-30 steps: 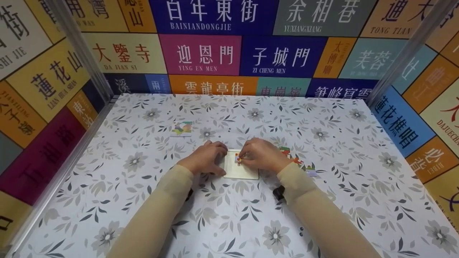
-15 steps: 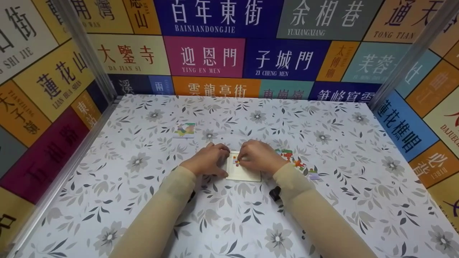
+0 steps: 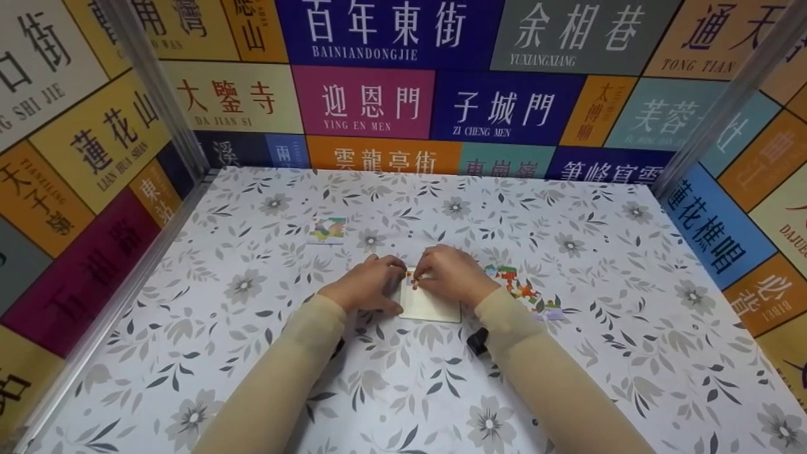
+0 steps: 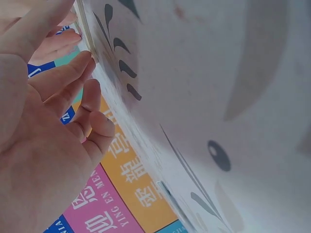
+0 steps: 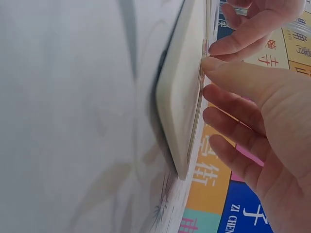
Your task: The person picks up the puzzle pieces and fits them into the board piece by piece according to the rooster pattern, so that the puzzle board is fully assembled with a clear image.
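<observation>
A flat cream puzzle board (image 3: 435, 306) with a raised rim lies on the patterned tabletop; its rounded near corner shows large in the right wrist view. My left hand (image 3: 365, 284) holds the board along its left side, thumb by the near corner and fingers by the far one. Over the board's far part, my right hand (image 3: 451, 271) pinches a small, colourful puzzle piece (image 3: 414, 281) between thumb and forefinger, close against the surface. The other right fingers (image 5: 233, 124) are bent beside the thumb. The hand hides the board's far right part.
Several loose colourful puzzle pieces (image 3: 524, 291) lie right of the right hand. A square printed picture (image 3: 326, 231) rests farther back on the left. Walls with coloured sign panels (image 3: 378, 104) enclose the back and sides of the white floral tabletop (image 3: 403, 391).
My right hand and the puzzle piece have shifted slightly toward the board's far left corner. My left hand stays at the board's left side. The head view has tilted a little.
</observation>
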`<state>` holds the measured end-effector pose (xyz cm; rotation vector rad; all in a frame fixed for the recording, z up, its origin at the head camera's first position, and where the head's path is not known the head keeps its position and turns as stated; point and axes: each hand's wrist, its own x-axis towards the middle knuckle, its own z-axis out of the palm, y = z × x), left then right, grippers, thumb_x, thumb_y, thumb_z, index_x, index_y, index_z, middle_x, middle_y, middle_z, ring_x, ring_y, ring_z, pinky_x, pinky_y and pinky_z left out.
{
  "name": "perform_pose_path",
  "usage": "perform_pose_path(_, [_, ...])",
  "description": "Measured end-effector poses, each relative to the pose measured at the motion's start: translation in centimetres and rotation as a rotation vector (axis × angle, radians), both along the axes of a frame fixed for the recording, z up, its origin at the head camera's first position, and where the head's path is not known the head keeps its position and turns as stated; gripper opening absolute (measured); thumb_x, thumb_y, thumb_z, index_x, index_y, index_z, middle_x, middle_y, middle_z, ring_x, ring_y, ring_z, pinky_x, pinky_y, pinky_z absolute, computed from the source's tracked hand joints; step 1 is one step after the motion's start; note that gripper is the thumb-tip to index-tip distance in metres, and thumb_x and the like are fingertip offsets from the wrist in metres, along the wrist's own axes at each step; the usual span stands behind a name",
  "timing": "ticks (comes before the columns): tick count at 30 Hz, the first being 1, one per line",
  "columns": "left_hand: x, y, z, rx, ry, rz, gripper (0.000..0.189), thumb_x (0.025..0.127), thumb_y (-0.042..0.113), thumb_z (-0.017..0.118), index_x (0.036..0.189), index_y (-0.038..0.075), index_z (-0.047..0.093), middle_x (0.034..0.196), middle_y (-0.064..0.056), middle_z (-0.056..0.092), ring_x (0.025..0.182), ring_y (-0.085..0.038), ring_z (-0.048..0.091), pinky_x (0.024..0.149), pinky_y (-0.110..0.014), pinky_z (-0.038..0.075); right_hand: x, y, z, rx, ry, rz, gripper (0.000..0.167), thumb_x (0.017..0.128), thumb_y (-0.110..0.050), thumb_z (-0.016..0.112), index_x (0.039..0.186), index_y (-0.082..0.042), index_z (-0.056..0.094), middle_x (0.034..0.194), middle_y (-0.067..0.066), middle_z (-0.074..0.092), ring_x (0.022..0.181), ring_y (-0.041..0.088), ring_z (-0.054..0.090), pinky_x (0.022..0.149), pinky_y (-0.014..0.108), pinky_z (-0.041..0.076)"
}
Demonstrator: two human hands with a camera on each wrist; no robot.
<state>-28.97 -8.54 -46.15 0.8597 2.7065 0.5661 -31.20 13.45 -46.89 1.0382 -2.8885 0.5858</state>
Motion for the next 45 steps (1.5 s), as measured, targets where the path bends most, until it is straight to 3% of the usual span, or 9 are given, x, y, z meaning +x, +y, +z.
perform_pose_path(10, [-0.1, 0.2, 0.1, -0.025, 0.004, 0.009, 0.064, 0.082, 0.034, 0.089, 0.136, 0.007, 0.066, 0.148, -0.003, 0.056, 0.132, -0.031, 0.05, 0.111, -0.045, 0.044, 0.2, 1.1, 0.2, -0.039, 0.002, -0.041, 0.01, 0.094, -0.023, 0.076, 0.096, -0.016, 0.083, 0.1, -0.001, 0.074, 0.097, 0.021, 0.067, 0.087, 0.041, 0.055])
perform_pose_path(20, [-0.2, 0.4, 0.2, -0.045, 0.059, -0.043, 0.062, 0.081, 0.033, 0.089, 0.134, 0.008, 0.067, 0.144, -0.006, 0.058, 0.123, -0.031, 0.051, 0.107, -0.046, 0.045, 0.8, 4.4, 0.6, -0.022, -0.002, -0.096, 0.013, 0.096, -0.024, 0.075, 0.102, -0.015, 0.081, 0.107, 0.001, 0.073, 0.105, 0.022, 0.067, 0.096, 0.042, 0.054])
perform_pose_path(27, [-0.3, 0.5, 0.4, -0.089, 0.032, -0.039, 0.065, 0.083, 0.036, 0.088, 0.14, 0.015, 0.065, 0.147, -0.005, 0.055, 0.126, -0.029, 0.049, 0.108, -0.045, 0.044, 1.4, 6.3, 0.6, -0.019, -0.022, -0.141, 0.013, 0.096, -0.024, 0.075, 0.102, -0.015, 0.081, 0.109, 0.002, 0.073, 0.109, 0.024, 0.067, 0.098, 0.045, 0.054])
perform_pose_path(37, [-0.3, 0.4, 0.3, -0.031, -0.013, -0.011, 0.063, 0.081, 0.032, 0.089, 0.138, 0.017, 0.066, 0.148, -0.002, 0.054, 0.129, -0.029, 0.047, 0.11, -0.044, 0.044, 2.1, 8.5, 0.5, -0.058, -0.032, -0.181, 0.012, 0.096, -0.027, 0.075, 0.1, -0.017, 0.082, 0.106, -0.001, 0.073, 0.102, 0.02, 0.066, 0.092, 0.043, 0.054])
perform_pose_path(45, [-0.3, 0.1, -0.1, -0.001, -0.02, -0.012, 0.063, 0.082, 0.03, 0.089, 0.139, 0.017, 0.065, 0.149, -0.002, 0.052, 0.13, -0.03, 0.046, 0.11, -0.045, 0.044, 2.6, 10.4, 0.3, -0.067, -0.04, -0.204, 0.014, 0.096, -0.026, 0.075, 0.103, -0.016, 0.082, 0.109, 0.0, 0.073, 0.108, 0.024, 0.067, 0.098, 0.047, 0.053])
